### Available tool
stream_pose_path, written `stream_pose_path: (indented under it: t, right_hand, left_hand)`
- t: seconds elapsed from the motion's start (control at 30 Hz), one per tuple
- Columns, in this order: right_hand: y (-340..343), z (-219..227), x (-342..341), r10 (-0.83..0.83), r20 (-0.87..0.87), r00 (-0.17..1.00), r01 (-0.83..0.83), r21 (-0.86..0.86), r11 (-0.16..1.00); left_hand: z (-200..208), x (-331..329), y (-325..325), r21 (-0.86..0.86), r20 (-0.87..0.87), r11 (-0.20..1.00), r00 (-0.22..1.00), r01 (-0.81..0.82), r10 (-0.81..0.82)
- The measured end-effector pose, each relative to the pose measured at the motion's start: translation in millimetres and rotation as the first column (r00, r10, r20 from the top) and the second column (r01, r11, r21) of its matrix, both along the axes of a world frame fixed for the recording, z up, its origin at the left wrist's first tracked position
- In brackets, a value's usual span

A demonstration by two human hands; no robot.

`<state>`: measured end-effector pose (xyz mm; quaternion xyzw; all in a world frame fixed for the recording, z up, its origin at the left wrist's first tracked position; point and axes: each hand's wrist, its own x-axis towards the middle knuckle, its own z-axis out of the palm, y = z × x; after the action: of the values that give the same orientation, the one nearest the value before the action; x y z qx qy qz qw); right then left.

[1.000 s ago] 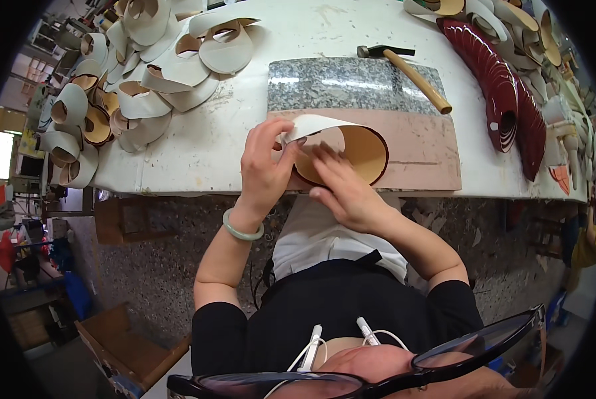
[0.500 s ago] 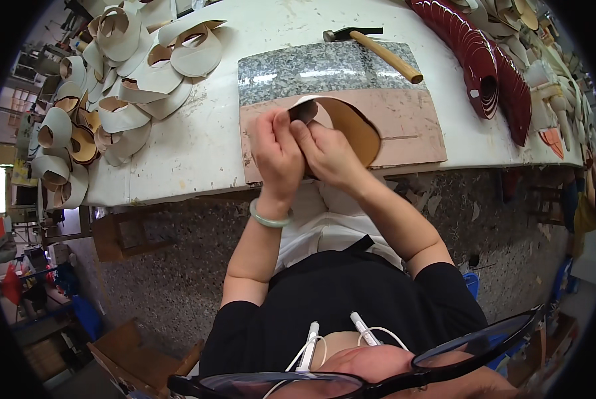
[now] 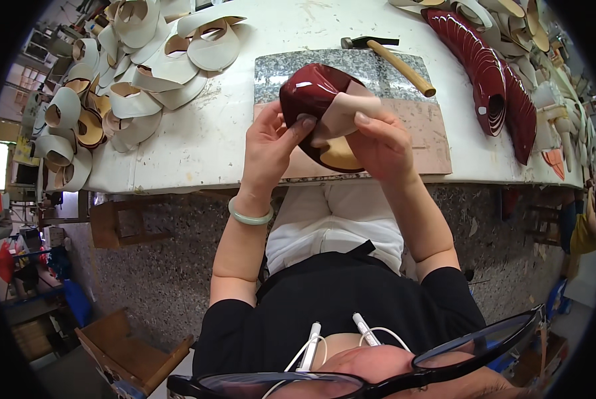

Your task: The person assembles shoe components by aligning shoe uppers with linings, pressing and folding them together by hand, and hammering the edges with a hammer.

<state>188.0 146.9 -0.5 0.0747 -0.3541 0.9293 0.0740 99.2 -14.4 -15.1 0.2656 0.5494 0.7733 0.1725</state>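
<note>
Both hands hold one dark red glossy shoe upper above the work boards. Its pale pink lining and a tan inner face show on the right and underneath. My left hand pinches its left edge, thumb on top. My right hand grips the pale lining flap, with the thumb and index finger closed on it. Below the upper lies a pinkish board, and behind it a grey speckled slab. A hammer with a wooden handle rests across the slab to the right.
White and tan shoe uppers are heaped on the left of the white table. Nested dark red uppers lie in a curved row at the right, beside more pale pieces. A wooden stool stands under the table.
My hands have moved apart, and the shoe upper has been turned so its glossy red outside shows. Earlier the hands were close together on its edge, with the tan inside showing.
</note>
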Motion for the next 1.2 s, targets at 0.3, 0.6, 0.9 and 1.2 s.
stream_pose_path:
  t: [0.3, 0.6, 0.9, 1.2]
  right_hand:
    - [32.9, 6.4, -11.1, 0.247, 0.053, 0.968, -0.246, -0.029, 0.969]
    - [47.0, 39.7, -33.5, 0.052, 0.062, 0.997, -0.065, 0.225, 0.972]
    - [148.9, 19.3, -58.1, -0.509, -0.175, 0.843, -0.276, 0.671, -0.688]
    - [188.7, 36.6, -39.8, -0.526, -0.103, 0.844, -0.369, 0.600, -0.710]
  left_hand:
    - [-1.3, -17.7, -39.5, 0.106, 0.232, 0.875, 0.844, 0.472, -0.483]
    - [14.7, -6.4, -15.6, 0.415, 0.370, 0.898, 0.874, 0.148, -0.315]
    - [21.1, 1.6, -19.6, 0.482, 0.643, 0.866, 0.725, -0.134, -0.246]
    - [21.5, 4.1, -17.1, 0.736, 0.495, 0.674, 0.626, 0.066, -0.602]
